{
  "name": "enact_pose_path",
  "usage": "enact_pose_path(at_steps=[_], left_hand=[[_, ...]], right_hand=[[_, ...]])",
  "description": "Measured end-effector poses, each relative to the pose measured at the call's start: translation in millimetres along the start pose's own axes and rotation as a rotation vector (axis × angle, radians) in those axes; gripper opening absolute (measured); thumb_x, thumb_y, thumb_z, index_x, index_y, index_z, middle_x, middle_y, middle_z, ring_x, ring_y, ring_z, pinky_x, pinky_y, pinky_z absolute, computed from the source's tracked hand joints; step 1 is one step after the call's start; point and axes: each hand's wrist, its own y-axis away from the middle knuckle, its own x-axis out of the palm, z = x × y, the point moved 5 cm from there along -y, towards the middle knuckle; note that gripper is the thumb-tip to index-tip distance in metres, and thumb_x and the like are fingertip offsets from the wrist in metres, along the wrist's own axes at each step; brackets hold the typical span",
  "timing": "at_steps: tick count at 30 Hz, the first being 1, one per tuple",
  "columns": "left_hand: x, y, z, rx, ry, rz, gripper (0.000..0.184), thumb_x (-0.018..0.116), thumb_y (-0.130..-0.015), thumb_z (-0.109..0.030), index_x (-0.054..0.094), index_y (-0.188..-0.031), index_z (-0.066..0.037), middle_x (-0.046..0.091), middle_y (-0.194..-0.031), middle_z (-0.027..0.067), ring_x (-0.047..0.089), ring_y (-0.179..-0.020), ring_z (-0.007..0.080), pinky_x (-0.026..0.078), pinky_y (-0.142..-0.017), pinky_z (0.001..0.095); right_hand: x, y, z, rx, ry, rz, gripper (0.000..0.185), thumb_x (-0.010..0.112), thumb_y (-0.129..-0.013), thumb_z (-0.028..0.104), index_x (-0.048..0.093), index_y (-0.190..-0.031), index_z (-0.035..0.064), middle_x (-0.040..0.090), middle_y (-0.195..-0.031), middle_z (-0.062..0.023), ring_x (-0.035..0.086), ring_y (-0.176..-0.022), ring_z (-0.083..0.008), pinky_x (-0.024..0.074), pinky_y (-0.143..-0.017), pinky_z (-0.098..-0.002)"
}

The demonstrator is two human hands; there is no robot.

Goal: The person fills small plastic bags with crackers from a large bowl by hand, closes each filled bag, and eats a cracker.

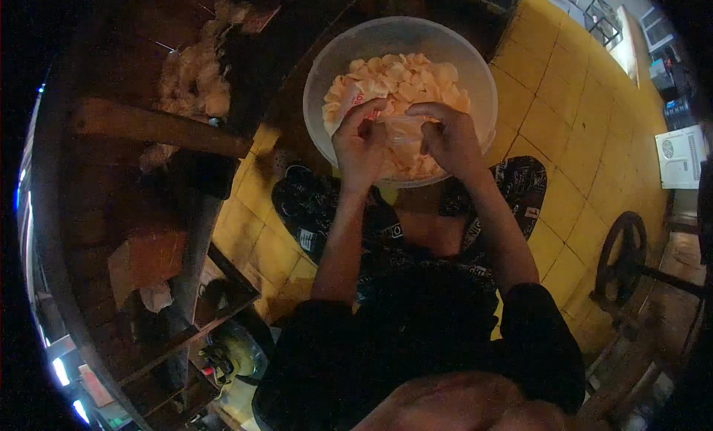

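A large round translucent plastic tub (475,67) holds many pale orange, thin curled crackers (405,74). Over them, a clear plastic bag (405,128) is stretched between my two hands. My left hand (359,150) pinches one side of the bag, its thumb and index finger bent together. On the other side, my right hand (454,140) grips the bag with curled fingers. Red print shows on clear plastic beside my left fingertips; whether it belongs to the same bag, I cannot tell. What is inside the bag is not plain to see.
The tub stands between my knees on a yellow tiled floor (549,96). Dark wooden furniture (171,126) with a cardboard box (152,260) is at left. To the right are a dark wheel (622,258) and a white appliance (679,156).
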Motion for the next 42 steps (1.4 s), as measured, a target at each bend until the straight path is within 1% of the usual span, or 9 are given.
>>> enact_pose_path(at_steps=[5,8,13,16,21,27,30,34,42], left_hand=[[4.2,-1.9,7.5,0.021,-0.048,0.074,0.031,0.061,-0.085,0.006,0.067,-0.114,-0.003,0.065,-0.102,0.0042,0.061,-0.082,0.0104,0.05,-0.071,0.0249],[11.0,-2.7,-1.9,-0.018,0.34,0.206,0.033,0.066,-0.085,0.003,0.065,-0.118,-0.003,0.063,-0.102,0.0044,0.059,-0.088,0.0103,0.051,-0.077,0.0243],[26.0,-5.4,-35.1,0.366,-0.183,0.293,0.038,0.072,-0.088,-0.017,0.061,-0.122,-0.003,0.063,-0.121,0.0124,0.062,-0.109,0.0263,0.05,-0.092,0.0358],[42.2,-3.2,-18.7,0.06,-0.315,0.653,0.037,0.07,-0.09,-0.026,0.063,-0.12,-0.004,0.065,-0.12,0.0164,0.063,-0.11,0.0328,0.05,-0.092,0.041],[44.5,-11.0,-11.4,0.012,-0.336,0.683,0.028,0.066,-0.091,-0.025,0.066,-0.112,-0.006,0.07,-0.099,0.0164,0.068,-0.092,0.0332,0.053,-0.082,0.0423],[37.2,-18.3,-7.2,0.16,-0.318,0.531,0.021,0.061,-0.092,-0.023,0.067,-0.099,-0.003,0.068,-0.093,0.0176,0.067,-0.085,0.0338,0.052,-0.075,0.0414],[28.1,-22.4,-16.1,0.227,-0.26,0.395,0.02,0.061,-0.091,-0.019,0.067,-0.099,-0.002,0.067,-0.094,0.017,0.066,-0.085,0.0337,0.052,-0.076,0.0402],[25.6,-22.1,-20.5,0.317,-0.167,0.329,0.017,0.062,-0.088,-0.012,0.068,-0.101,-0.002,0.066,-0.094,0.016,0.065,-0.085,0.0328,0.052,-0.079,0.0382],[37.7,-10.1,-12.4,0.347,-0.153,0.35,0.018,0.067,-0.087,-0.015,0.068,-0.1,-0.003,0.068,-0.099,0.0145,0.066,-0.093,0.0324,0.052,-0.081,0.0414]], right_hand=[[6.0,3.4,1.9,-0.29,0.065,-0.015,0.025,0.056,-0.087,0.002,0.062,-0.111,0.0047,0.07,-0.09,-0.0185,0.071,-0.078,-0.0318,0.0566,-0.071,-0.0376],[5.4,6.3,24.3,-0.263,0.206,0.062,0.021,0.057,-0.089,0.005,0.061,-0.109,0.0047,0.07,-0.089,-0.0185,0.071,-0.08,-0.0331,0.056,-0.072,-0.039],[1.0,6.8,7.2,-0.346,0.27,0.017,0.016,0.059,-0.091,0.01,0.059,-0.107,0.0044,0.068,-0.087,-0.0185,0.07,-0.078,-0.0347,0.0549,-0.073,-0.0398],[-10.6,7.9,10.9,-0.417,0.102,-0.099,0.012,0.059,-0.092,0.008,0.06,-0.104,0.0043,0.069,-0.088,-0.0167,0.07,-0.078,-0.0329,0.0547,-0.072,-0.0388],[-18.6,8.6,3.3,-0.288,-0.032,-0.113,0.013,0.055,-0.096,0.006,0.063,-0.104,-0.0002,0.069,-0.089,-0.0103,0.068,-0.081,-0.0176,0.0536,-0.073,-0.03],[-34.4,5.0,-21.0,-0.021,-0.309,-0.357,0.022,0.068,-0.09,0.013,0.067,-0.11,0.0037,0.07,-0.09,-0.0053,0.067,-0.08,-0.0189,0.0535,-0.072,-0.0304],[-34.9,3.3,-17.7,-0.094,-0.624,-0.413,0.03,0.059,-0.099,0.023,0.062,-0.119,-0.0006,0.064,-0.111,-0.0071,0.061,-0.095,-0.0142,0.0491,-0.086,-0.0287],[-19.4,-1.0,0.3,-0.211,-0.496,-0.31,0.037,0.069,-0.092,0.019,0.061,-0.122,-0.0001,0.067,-0.104,-0.0039,0.061,-0.102,-0.0201,0.0505,-0.086,-0.0325],[-2.4,-4.6,24.6,-0.157,-0.49,0.017,0.047,0.043,-0.104,0.041,0.064,-0.123,0.0033,0.063,-0.093,-0.0032,0.055,-0.093,-0.0166,0.0431,-0.09,-0.0303]])
